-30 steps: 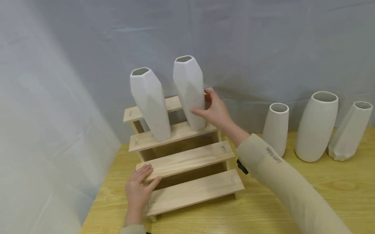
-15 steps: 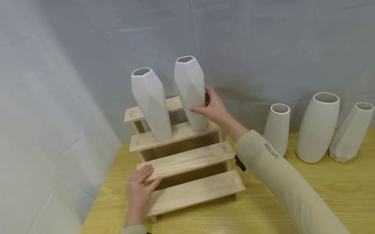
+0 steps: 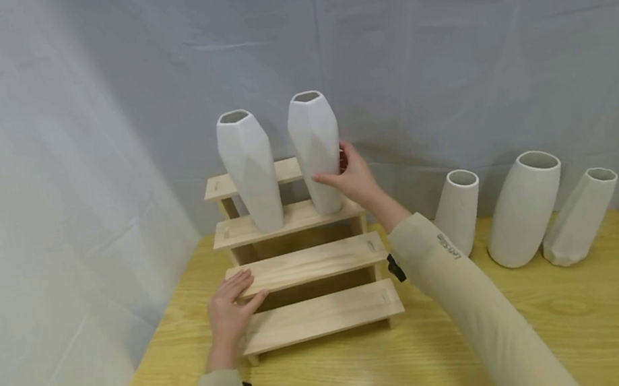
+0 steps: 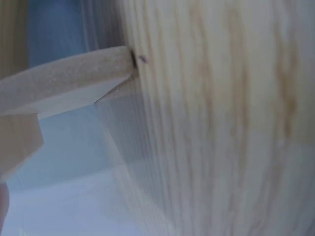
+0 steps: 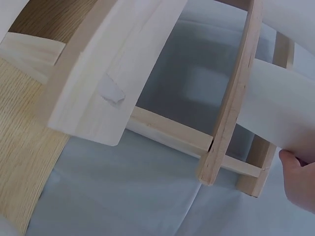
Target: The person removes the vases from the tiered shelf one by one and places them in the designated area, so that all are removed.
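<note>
Two white faceted vases stand upright on the second-highest board of a stepped wooden display rack [image 3: 320,314]. My right hand [image 3: 355,180] holds the lower part of the right-hand vase [image 3: 314,134], thumb across its front and the other fingers partly hidden at its right side. In the right wrist view, that hand [image 5: 299,184] shows at the right edge against the white vase [image 5: 275,110]. The left-hand vase [image 3: 249,169] is apart from both hands. On the left end of a lower board, my left hand [image 3: 232,307] rests with fairly straight fingers, thumb near the board's front edge.
Three more white vases stand on the table [image 3: 554,329] to the right: a narrow round one [image 3: 457,212], a wider one [image 3: 524,211] and a leaning faceted one [image 3: 579,219]. Pale sheeting [image 3: 415,52] hangs behind and beside the table.
My right hand and the right-hand vase have hardly moved over the last second; the whole view has shifted very slightly. The left hand stays on the board.
</note>
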Motion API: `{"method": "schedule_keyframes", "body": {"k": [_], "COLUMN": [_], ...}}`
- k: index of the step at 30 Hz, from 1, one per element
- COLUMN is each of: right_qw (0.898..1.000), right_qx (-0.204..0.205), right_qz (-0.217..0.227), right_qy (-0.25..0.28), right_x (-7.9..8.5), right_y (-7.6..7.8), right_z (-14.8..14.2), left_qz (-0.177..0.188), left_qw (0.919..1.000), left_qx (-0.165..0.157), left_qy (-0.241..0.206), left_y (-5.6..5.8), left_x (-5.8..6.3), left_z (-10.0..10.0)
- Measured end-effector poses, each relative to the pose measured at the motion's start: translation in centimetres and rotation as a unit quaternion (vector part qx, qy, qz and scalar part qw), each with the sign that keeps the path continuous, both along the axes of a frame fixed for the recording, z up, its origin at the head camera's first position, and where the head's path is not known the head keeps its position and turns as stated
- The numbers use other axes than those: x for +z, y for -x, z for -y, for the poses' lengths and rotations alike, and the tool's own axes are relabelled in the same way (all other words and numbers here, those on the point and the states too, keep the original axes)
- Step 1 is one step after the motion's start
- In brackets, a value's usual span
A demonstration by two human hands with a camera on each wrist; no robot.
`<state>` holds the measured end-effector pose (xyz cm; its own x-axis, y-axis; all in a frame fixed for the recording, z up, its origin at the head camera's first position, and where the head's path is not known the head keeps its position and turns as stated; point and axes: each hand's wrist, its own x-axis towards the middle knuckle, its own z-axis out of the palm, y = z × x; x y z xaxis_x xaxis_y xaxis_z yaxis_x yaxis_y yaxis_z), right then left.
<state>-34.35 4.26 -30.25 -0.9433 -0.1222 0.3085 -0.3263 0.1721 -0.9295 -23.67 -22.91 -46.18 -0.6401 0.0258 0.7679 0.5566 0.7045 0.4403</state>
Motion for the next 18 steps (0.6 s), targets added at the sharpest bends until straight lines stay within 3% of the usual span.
{"method": "schedule_keyframes", "body": {"k": [18], "right_qw": [0.999], "right_qx": [-0.045], "right_qz": [-0.016], "right_qy": [0.023], "right_x": [-0.47], "right_y": [-0.69], "right_z": [-0.03], "left_qz": [0.001], "left_qw": [0.9999], "left_qx": [-0.01], "left_qy": [0.0], "left_y": [0.18], "left_x": [-0.21], "left_z": [-0.25]}}
